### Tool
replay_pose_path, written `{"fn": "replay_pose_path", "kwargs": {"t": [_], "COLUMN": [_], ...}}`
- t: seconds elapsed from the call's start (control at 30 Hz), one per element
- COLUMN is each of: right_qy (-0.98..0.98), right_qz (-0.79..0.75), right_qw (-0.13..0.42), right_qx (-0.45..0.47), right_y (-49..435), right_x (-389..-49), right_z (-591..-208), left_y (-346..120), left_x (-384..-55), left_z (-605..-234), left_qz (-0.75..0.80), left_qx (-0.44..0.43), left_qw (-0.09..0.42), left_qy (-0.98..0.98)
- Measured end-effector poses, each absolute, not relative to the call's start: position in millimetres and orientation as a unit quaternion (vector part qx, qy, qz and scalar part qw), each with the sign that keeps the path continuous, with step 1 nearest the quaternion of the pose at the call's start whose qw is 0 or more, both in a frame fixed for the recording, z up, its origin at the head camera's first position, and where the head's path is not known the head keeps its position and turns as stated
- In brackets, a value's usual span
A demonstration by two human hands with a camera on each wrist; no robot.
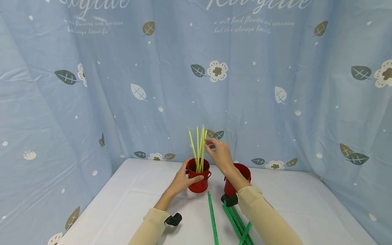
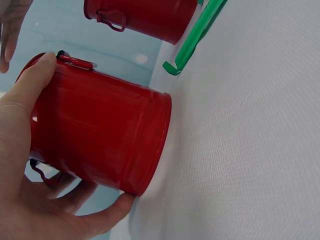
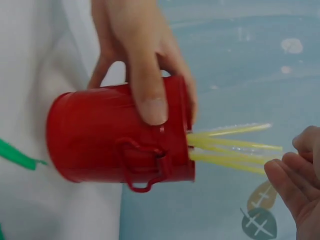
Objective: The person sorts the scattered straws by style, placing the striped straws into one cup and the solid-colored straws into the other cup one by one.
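Note:
My left hand (image 1: 180,180) grips a red metal bucket (image 1: 198,185) with small side handles, thumb across its near side and fingers around the far side. The bucket stands upright on the table. Several thin yellow sticks (image 1: 197,146), with clear film at their tips, lean in it. My right hand (image 1: 218,151) is at the upper part of the rightmost stick. In the right wrist view its thumb and fingers (image 3: 287,182) are apart beside the stick tips, partly cut off by the frame edge. Whether they touch a stick is unclear.
A second red bucket (image 1: 242,168) stands to the right, partly behind the right forearm. One green stick (image 1: 212,217) lies on the white table (image 1: 122,204); several more green sticks (image 1: 234,217) lie in a pile near the right sleeve. A blue patterned curtain (image 1: 183,85) hangs behind.

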State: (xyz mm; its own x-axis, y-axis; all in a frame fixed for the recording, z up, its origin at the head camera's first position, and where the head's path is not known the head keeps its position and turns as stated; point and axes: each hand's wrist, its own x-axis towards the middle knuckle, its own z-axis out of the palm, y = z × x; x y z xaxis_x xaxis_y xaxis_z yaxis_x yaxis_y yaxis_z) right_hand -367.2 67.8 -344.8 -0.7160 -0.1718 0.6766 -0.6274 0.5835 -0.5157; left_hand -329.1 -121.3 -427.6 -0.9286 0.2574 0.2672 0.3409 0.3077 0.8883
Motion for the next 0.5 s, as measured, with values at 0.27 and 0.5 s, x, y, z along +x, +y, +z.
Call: {"fn": "replay_pose_path", "kwargs": {"t": [0.27, 0.5], "right_qy": [-0.85, -0.836], "right_qz": [0.373, 0.386], "right_qw": [0.263, 0.273], "right_qx": [0.261, 0.278], "right_y": [84, 99], "right_x": [-337, -304], "right_z": [-367, -395], "left_y": [-120, -120], "left_x": [-328, -330], "left_z": [-429, -431], "left_qz": [-0.56, -0.559], "left_qx": [-0.187, -0.191], "left_qw": [0.045, 0.049], "left_qy": [-0.806, -0.805]}}
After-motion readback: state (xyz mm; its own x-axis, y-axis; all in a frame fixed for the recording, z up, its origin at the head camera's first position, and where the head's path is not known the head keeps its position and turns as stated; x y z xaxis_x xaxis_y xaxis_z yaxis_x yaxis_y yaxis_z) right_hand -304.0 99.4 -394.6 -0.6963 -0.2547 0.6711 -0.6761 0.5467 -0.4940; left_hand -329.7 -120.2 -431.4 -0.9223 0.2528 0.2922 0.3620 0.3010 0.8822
